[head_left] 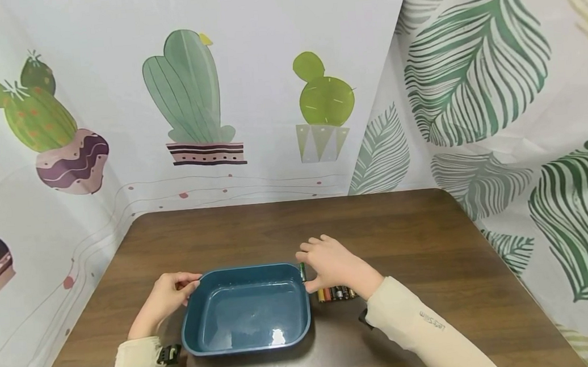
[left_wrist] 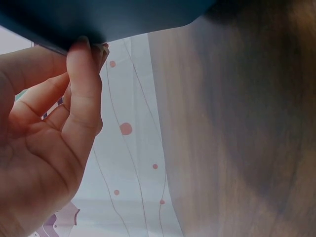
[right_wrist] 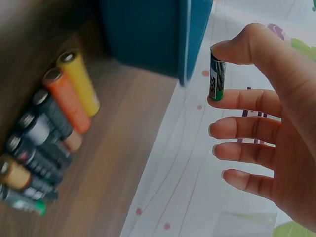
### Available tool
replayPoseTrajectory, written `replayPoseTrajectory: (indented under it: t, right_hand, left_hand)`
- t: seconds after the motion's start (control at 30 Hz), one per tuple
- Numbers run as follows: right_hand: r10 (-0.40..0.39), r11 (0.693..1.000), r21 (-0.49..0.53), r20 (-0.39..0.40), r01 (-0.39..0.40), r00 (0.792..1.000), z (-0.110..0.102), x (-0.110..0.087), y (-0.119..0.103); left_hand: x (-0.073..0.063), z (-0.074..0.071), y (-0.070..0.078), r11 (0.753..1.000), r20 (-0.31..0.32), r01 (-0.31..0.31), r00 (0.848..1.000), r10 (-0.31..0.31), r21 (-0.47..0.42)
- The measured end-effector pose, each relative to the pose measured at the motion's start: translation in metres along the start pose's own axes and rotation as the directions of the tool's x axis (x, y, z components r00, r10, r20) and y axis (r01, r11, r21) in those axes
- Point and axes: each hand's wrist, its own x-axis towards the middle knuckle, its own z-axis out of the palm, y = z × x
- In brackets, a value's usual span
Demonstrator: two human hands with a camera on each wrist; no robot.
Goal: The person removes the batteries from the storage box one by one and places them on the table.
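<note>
A dark blue rectangular plastic bin (head_left: 254, 314) stands on the table. My left hand (head_left: 165, 299) pinches its upper left corner between thumb and fingers; in the left wrist view the thumb (left_wrist: 83, 74) lies against the bin's edge. Beside the bin's right rim, my right hand (head_left: 338, 267) holds a battery (right_wrist: 216, 79) by its two ends, between thumb and index finger. This battery is dark with a green end, and the other fingers are spread apart from it. Below that hand lies a row of several batteries (right_wrist: 71, 101), yellow, orange and mostly black, partly hidden in the head view.
The brown wooden table (head_left: 404, 227) extends behind the bin and to both sides. A white cloth (head_left: 262, 95) printed with cacti and leaves hangs at its back and sides. A dark strap (head_left: 169, 354) sits at the left wrist.
</note>
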Motion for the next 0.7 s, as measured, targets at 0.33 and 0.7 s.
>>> replayPoseTrajectory:
  t: [0.33, 0.7]
  right_hand:
    - [0.065, 0.997, 0.034, -0.003, -0.065, 0.998, -0.002, -0.027, 0.022]
    - [0.158, 0.982, 0.098, 0.021, -0.159, 0.987, 0.012, -0.058, 0.045]
  left_hand:
    - [0.000, 0.000, 0.001, 1.000, 0.001, 0.008, 1.000, -0.008, 0.005]
    - [0.001, 0.000, -0.002, 1.000, 0.005, -0.010, 1.000, 0.010, 0.016]
